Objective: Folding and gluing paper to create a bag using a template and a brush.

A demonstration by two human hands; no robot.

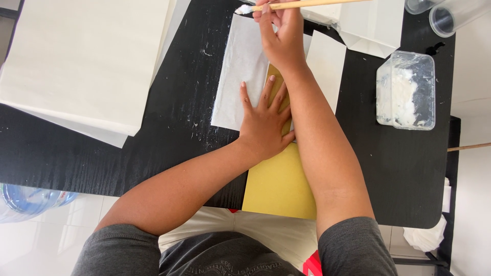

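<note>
Pressing flat on white paper sheet (240, 76), table centre: left hand (263, 125), fingers spread, gripping nothing, also overlapping yellow card (279, 186) running toward 6 o'clock. Right hand (281, 33) at 12 o'clock, fingers closing around wooden brush (302, 5), white paste on tip. Folded white paper pieces (365, 25) lying at 1 o'clock. Clear plastic tub (406, 89) of white paste sitting at 3 o'clock. Large white sheet stack (84, 61) lying at 10 o'clock. Black table (174, 133) bearing all.

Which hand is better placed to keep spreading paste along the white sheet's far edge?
Right hand, probably: it already grips the wooden brush, with the pasty tip at the white sheet's far edge. The left hand lies flat, pinning sheet and yellow card.
</note>
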